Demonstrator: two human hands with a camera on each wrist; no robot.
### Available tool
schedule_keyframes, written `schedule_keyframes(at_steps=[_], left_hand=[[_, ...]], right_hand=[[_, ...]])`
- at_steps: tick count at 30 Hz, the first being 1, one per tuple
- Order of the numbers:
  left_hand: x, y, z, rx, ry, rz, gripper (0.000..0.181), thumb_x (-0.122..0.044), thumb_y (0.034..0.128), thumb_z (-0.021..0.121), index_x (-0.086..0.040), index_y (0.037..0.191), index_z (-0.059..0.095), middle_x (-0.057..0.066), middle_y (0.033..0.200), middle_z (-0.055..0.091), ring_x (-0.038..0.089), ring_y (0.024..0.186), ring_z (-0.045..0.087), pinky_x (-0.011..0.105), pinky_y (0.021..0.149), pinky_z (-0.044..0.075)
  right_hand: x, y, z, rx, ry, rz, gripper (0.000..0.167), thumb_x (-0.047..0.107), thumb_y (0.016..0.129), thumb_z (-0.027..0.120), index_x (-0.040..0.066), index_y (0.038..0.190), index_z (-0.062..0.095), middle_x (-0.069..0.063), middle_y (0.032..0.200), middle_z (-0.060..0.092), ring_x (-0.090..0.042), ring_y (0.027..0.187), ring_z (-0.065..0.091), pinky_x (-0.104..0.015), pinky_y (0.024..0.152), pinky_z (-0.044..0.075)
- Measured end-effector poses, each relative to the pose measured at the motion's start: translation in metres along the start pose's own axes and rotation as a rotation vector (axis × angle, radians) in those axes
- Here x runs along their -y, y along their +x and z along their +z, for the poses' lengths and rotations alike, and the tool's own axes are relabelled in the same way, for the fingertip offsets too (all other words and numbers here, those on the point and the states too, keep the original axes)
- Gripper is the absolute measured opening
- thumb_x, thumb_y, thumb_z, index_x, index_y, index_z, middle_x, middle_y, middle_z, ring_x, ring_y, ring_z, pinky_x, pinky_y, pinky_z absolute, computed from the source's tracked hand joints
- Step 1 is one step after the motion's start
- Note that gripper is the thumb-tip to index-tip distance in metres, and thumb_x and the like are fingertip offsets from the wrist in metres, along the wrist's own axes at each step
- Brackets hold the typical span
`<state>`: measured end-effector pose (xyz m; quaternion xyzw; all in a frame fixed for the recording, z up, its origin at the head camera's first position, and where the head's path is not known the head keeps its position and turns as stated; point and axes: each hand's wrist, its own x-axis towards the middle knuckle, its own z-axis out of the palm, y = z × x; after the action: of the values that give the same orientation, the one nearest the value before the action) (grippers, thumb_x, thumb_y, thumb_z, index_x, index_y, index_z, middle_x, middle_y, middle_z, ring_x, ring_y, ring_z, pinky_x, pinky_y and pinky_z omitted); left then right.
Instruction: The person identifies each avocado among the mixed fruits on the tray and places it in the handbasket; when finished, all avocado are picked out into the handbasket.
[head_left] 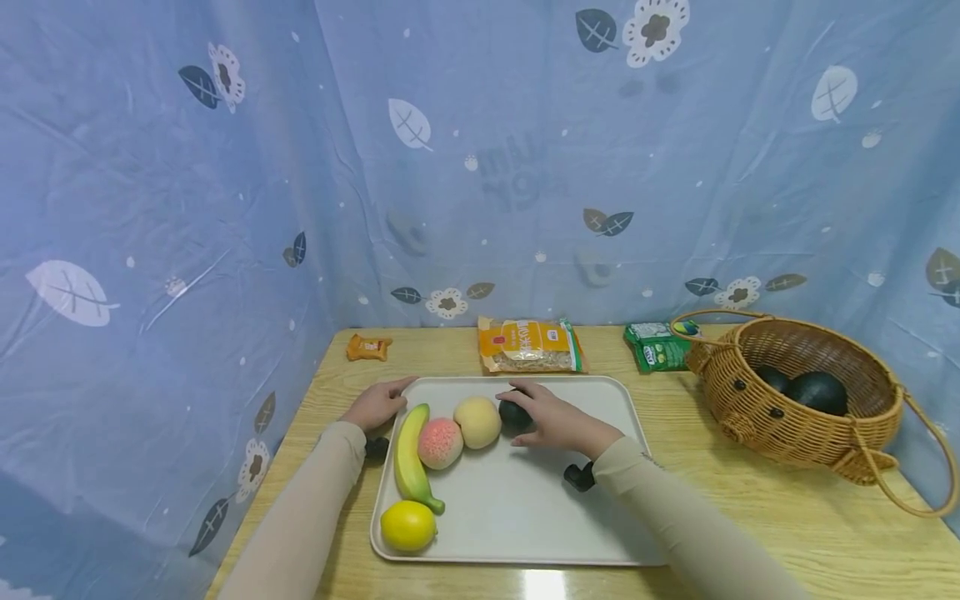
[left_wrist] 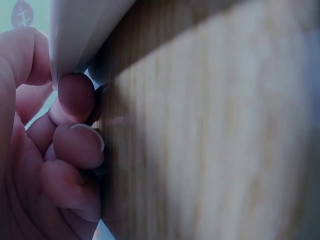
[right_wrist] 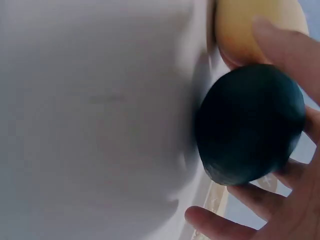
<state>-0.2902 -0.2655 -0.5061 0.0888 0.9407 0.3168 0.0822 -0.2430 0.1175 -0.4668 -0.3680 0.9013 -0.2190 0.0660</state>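
Note:
At the far left corner of a white tray (head_left: 540, 517), my left hand (head_left: 375, 406) grips the rim; in the left wrist view the curled fingers (left_wrist: 77, 145) lie under the tray edge (left_wrist: 85, 30). My right hand (head_left: 558, 421) is around a dark avocado (head_left: 514, 417) on the tray, fingers spread behind it. In the right wrist view the avocado (right_wrist: 250, 125) rests against the tray, the thumb (right_wrist: 285, 47) apart from it. Left of it sit a pale yellow peach (head_left: 477, 422), a pink peach (head_left: 440, 442), a banana (head_left: 409, 458) and a lemon (head_left: 408, 526).
A wicker basket (head_left: 795, 437) with dark avocados (head_left: 817, 392) inside stands at the right. Along the back of the wooden table lie a small orange packet (head_left: 368, 347), an orange food bag (head_left: 531, 347) and a green packet (head_left: 660, 347). A blue curtain (head_left: 480, 167) hangs behind.

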Motion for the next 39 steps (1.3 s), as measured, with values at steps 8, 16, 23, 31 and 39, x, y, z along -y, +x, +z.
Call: schedule_keyframes(at_steps=[8,16,23,31,39], left_hand=[[0.006,0.003,0.004,0.001,-0.021,0.005,0.058,-0.023,0.1016,0.052,-0.025,0.16,0.048,0.009,0.079,0.059,0.016,0.052,0.039,0.035,0.058,0.041],[-0.001,0.0,0.001,-0.002,0.014,0.005,0.057,-0.02,0.1023,0.052,-0.022,0.159,0.049,0.016,0.115,0.069,0.021,0.066,0.049,0.041,0.076,0.046],[-0.003,-0.002,-0.001,0.033,-0.008,-0.011,0.059,-0.021,0.1022,0.051,-0.023,0.161,0.045,0.011,0.089,0.065,0.019,0.057,0.043,0.039,0.069,0.045],[0.001,-0.001,-0.002,0.0,0.043,0.022,0.057,-0.021,0.1021,0.053,-0.021,0.159,0.049,0.02,0.144,0.06,0.034,0.113,0.062,0.056,0.104,0.045],[-0.001,-0.002,0.0,0.001,0.03,0.027,0.057,-0.021,0.1026,0.053,-0.02,0.16,0.048,0.021,0.144,0.061,0.033,0.111,0.062,0.054,0.097,0.047]], right_hand=[[0.002,0.002,0.007,-0.036,-0.031,-0.001,0.042,0.022,0.09,0.086,0.014,0.123,0.062,-0.018,0.146,0.049,-0.038,0.133,0.051,-0.05,0.106,0.047],[0.001,-0.005,0.004,-0.007,-0.073,0.037,0.026,0.014,0.088,0.085,0.019,0.102,0.065,-0.01,0.133,0.056,-0.031,0.114,0.06,-0.047,0.096,0.051],[-0.002,-0.017,0.003,-0.009,-0.093,0.029,0.023,0.007,0.083,0.082,0.019,0.102,0.074,-0.011,0.136,0.058,-0.034,0.116,0.062,-0.048,0.098,0.051],[-0.009,-0.039,-0.012,-0.005,-0.046,0.023,0.021,0.006,0.082,0.079,0.018,0.098,0.073,-0.008,0.134,0.061,-0.03,0.114,0.064,-0.044,0.093,0.052],[-0.026,-0.073,-0.054,-0.168,-0.061,-0.005,0.027,0.001,0.081,0.077,0.02,0.1,0.071,-0.012,0.135,0.061,-0.03,0.103,0.067,-0.039,0.08,0.053]])
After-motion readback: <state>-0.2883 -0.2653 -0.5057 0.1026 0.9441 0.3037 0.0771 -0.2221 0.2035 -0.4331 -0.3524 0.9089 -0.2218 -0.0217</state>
